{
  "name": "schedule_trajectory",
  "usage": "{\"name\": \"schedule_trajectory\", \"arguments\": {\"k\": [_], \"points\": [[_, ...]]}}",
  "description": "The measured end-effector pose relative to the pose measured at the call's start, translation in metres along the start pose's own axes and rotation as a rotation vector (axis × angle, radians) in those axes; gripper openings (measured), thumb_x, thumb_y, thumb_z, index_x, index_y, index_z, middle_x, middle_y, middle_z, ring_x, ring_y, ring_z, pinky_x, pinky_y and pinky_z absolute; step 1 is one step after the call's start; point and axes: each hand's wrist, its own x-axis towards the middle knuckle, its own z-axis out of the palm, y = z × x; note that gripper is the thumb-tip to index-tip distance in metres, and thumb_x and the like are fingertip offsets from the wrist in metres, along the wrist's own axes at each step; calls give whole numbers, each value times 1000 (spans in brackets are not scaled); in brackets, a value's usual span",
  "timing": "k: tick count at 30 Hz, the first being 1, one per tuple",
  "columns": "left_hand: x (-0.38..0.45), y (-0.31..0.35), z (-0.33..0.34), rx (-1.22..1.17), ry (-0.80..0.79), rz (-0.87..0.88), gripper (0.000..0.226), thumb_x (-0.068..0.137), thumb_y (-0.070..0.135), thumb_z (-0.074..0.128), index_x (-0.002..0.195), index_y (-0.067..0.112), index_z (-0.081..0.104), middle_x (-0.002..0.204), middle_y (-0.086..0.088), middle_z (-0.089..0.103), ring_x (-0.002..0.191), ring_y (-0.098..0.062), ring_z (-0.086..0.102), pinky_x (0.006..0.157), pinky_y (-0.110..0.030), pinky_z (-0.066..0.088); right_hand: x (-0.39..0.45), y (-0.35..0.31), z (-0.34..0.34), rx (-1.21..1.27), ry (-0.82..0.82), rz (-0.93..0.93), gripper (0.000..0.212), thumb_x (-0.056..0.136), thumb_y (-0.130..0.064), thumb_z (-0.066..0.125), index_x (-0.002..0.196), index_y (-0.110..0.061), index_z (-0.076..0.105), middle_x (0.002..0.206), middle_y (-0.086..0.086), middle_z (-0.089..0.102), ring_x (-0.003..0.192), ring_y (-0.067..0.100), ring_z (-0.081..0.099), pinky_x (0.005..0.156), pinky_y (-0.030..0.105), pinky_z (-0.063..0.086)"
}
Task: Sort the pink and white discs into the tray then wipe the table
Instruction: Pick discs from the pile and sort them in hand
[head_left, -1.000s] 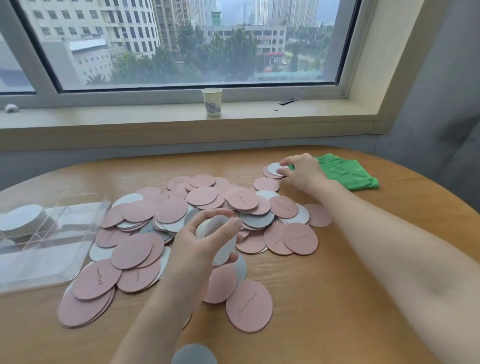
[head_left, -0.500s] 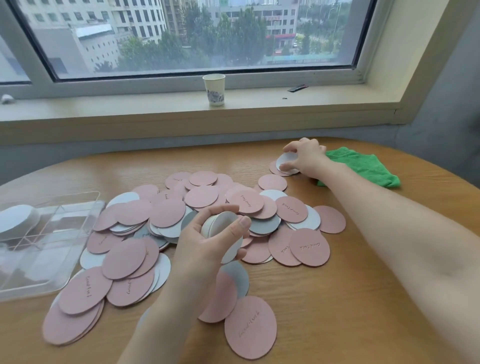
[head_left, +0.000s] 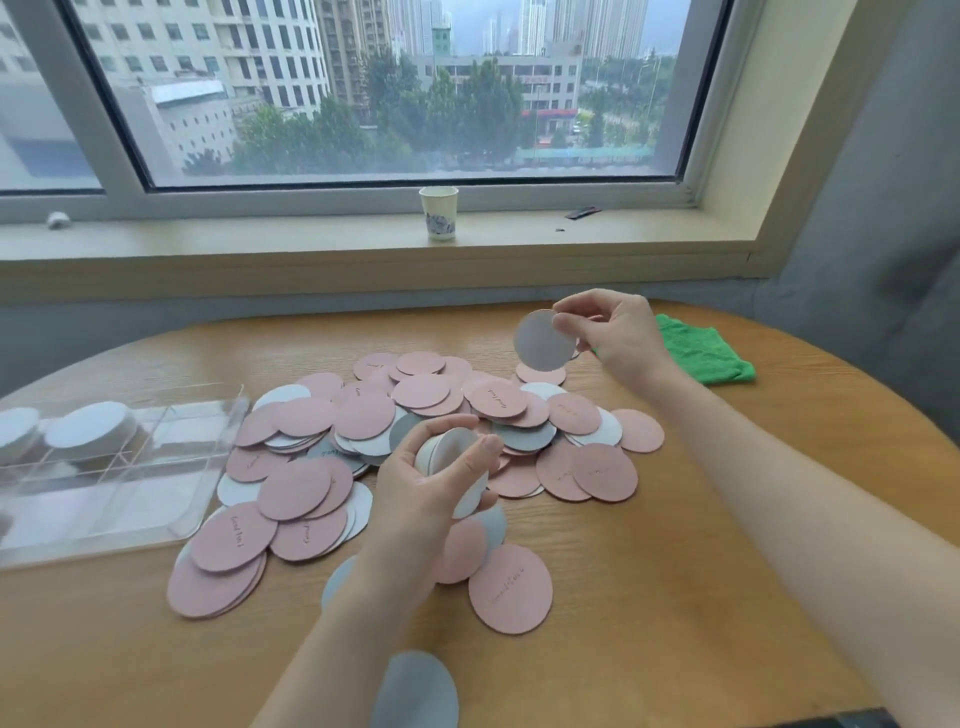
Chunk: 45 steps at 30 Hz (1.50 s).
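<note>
Wood grain is showing across the round table (head_left: 727, 545), which is carrying everything, and along its left edge a clear divided tray (head_left: 171, 509) is sitting with two stacks of white discs (head_left: 88, 431) already lying in its far compartments. Spreading beside the tray across the middle of the table, a loose heap of pink discs (head_left: 363, 415) is overlapping in layers, with white ones peeking out from underneath, so most of the sorting is looking undone. Folded at the far right, a green cloth (head_left: 701, 353) is waiting, apart from the heap. Both hands are working above the heap: the left hand (head_left: 436, 488) is curling its fingers and thumb around a small stack of white discs (head_left: 457, 457) held on edge, while the right hand (head_left: 618, 338) is pinching a single white disc (head_left: 543, 340) by its rim, lifted clear of the table. These discs are looking thin, light and fairly stiff, probably slick against each other, so lifting one by the edge seems wiser than pressing on its flat face. Overlapping neighbours are likely getting in the way of clean picks. Smallest, a paper cup (head_left: 439, 213) is standing on the windowsill, well apart.
</note>
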Motion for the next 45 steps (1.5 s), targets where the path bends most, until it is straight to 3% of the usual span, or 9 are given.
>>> {"name": "schedule_trajectory", "arguments": {"k": [5,10,13,16,24,30,33,38,45], "points": [[-26,2,-5,-41,20,50,42,65,36,94,102,29,75,97,-7,78,93,-23,71,79,-40,58,-103,-38,23,319,-114,69,11,85,-2,76,91,-11,75,82,3,73,68,10,65,63,22,56],[-50,-4,-12,-94,-2,100,75,45,52,102,108,24,72,98,-8,78,89,-28,74,76,-40,59,-179,-40,45,414,-177,106,10,83,-2,77,92,-5,76,81,4,75,69,14,65,64,26,55],[-60,-10,-14,-86,-14,115,50,65,42,97,106,26,74,97,-11,76,90,-31,70,87,-49,53,-198,-40,54,391,-179,71,18,80,-11,82,94,-1,77,86,10,77,72,13,66,65,25,54],[-63,-15,-16,-96,7,98,28,81,20,86,105,24,74,100,-13,76,93,-31,69,87,-48,53,-200,-38,62,315,-150,53,21,76,-22,85,91,-8,78,87,4,78,78,12,68,66,25,52],[-60,-18,-26,-175,-42,32,30,87,12,74,116,10,69,126,-34,60,115,-51,66,77,-52,61,-176,-11,30,-4,-114,54,12,80,-21,84,89,-22,77,80,-6,77,77,5,69,73,20,52],[-57,-12,-28,-118,-61,20,21,82,12,83,102,17,76,117,-27,69,94,-33,72,68,-41,60,-146,25,-6,-389,52,47,12,84,-28,81,93,-21,77,89,-9,73,85,4,66,72,1,41],[-56,-13,-27,-89,-58,14,25,76,15,81,100,15,76,115,-27,70,91,-32,74,67,-41,60,-126,37,-14,-460,62,109,20,85,-30,80,100,-18,78,96,0,75,94,15,66,77,14,41],[-55,-18,-24,-53,-64,-2,26,72,18,84,97,17,77,112,-25,72,91,-34,75,66,-40,61,-90,39,-22,-618,-35,214,62,79,-39,84,132,-14,64,132,8,65,126,25,55,104,33,41],[-50,-20,-24,-46,-57,-13,28,73,13,90,97,18,77,113,-26,71,92,-32,75,68,-40,61,-74,32,-17,-579,-202,287,67,73,-31,90,133,-17,62,124,4,66,101,17,61,84,28,46]]}}
